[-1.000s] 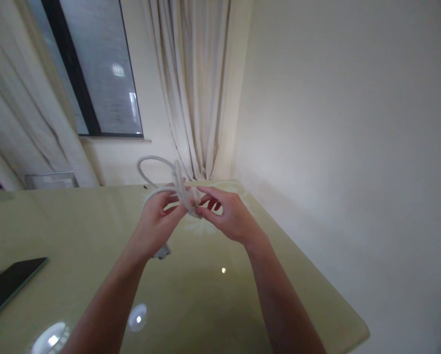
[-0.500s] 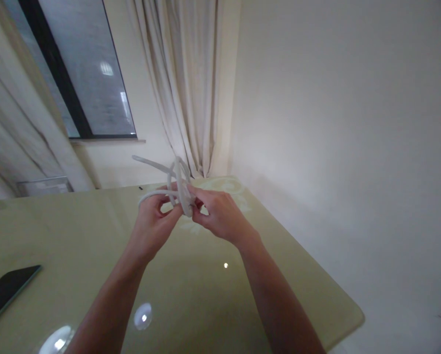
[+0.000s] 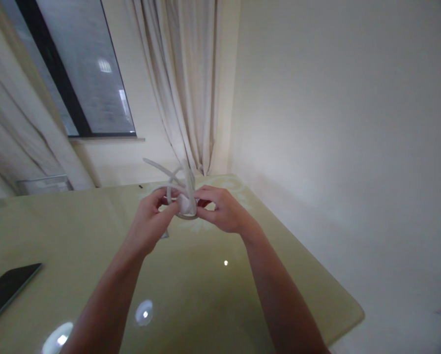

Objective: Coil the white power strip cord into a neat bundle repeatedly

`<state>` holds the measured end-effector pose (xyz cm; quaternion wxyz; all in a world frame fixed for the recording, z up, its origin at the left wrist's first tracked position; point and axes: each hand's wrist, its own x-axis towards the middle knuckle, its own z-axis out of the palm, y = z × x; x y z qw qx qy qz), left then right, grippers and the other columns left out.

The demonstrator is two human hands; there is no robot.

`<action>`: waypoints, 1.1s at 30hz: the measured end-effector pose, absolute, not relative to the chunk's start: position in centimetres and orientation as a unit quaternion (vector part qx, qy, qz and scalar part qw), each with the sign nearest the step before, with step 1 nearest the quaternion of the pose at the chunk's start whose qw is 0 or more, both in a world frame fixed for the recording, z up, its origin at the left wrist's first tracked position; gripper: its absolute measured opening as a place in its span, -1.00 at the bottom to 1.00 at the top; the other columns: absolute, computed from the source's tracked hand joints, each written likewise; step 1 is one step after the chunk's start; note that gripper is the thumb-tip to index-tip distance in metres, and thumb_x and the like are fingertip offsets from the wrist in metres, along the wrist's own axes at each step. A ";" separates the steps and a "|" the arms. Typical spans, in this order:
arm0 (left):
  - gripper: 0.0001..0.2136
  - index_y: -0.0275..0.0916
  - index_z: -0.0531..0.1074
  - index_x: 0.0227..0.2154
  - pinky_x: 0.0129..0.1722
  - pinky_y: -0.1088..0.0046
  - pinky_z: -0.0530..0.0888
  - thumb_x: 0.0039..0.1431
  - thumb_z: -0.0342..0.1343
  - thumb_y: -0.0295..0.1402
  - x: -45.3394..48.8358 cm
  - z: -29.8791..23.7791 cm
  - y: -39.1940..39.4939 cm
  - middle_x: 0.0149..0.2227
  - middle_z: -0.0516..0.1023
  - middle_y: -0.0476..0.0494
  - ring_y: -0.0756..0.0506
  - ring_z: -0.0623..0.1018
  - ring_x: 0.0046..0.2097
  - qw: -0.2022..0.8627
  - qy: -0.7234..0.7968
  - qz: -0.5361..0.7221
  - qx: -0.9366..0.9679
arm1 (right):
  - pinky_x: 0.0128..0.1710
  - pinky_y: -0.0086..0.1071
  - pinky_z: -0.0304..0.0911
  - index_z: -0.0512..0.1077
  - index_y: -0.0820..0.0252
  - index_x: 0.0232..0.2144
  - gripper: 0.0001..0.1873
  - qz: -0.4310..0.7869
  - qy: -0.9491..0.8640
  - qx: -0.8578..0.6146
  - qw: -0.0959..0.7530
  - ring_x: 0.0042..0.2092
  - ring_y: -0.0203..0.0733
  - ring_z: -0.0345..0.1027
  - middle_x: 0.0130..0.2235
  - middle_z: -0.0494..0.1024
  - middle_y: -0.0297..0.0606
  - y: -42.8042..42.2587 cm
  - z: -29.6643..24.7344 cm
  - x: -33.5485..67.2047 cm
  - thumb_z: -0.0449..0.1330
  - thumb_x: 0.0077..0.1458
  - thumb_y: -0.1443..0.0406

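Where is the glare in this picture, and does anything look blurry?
In the head view, bright reflections glare off the glossy tabletop, with paler ones in the window; in the same head view, the white cable looks soft, its fine detail lost.

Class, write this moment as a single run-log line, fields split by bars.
left hand: gripping white cable | right hand: pinching cable | cable: looped between hands | dark flat object: on table, at left

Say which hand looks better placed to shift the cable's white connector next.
Probably the left hand: both it and the right hand hold the cable loops, but only the left thumb appears to touch the white connector.
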<state>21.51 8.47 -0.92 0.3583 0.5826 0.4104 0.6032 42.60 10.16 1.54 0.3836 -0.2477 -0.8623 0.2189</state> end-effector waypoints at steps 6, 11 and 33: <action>-0.73 -0.20 0.71 -0.25 -0.20 0.38 0.54 -0.09 0.35 -0.39 21.3 -0.2 8.2 -0.25 0.72 -0.13 -0.16 0.62 -0.21 0.460 0.382 0.609 0.522 | -0.20 -0.35 0.44 0.70 0.18 -0.23 -0.75 0.394 -0.776 -0.220 0.440 -0.25 -0.22 0.52 -0.12 0.65 -0.20 10.9 0.8 42.5 0.45 0.13 0.13; -0.74 -0.23 0.74 -0.28 -0.27 0.43 0.57 -0.13 0.41 -0.40 21.1 0.3 7.9 -0.22 0.74 -0.20 -0.17 0.65 -0.20 0.536 0.345 0.601 0.482 | -0.10 -0.25 0.46 0.72 0.15 -0.23 -0.62 0.490 -0.721 -0.204 0.445 -0.21 -0.12 0.55 -0.28 0.67 -0.26 11.3 0.5 42.5 0.54 0.00 0.03; -0.80 -0.19 0.69 -0.20 -0.03 0.31 0.62 0.13 0.46 -0.28 21.0 -0.3 7.9 -0.13 0.71 -0.19 -0.18 0.66 -0.05 0.560 0.249 0.612 0.500 | -0.24 -0.32 0.39 0.73 0.12 -0.24 -0.60 0.604 -0.569 -0.202 0.520 -0.25 -0.16 0.50 -0.23 0.73 -0.19 12.9 -1.5 40.7 0.56 -0.20 0.14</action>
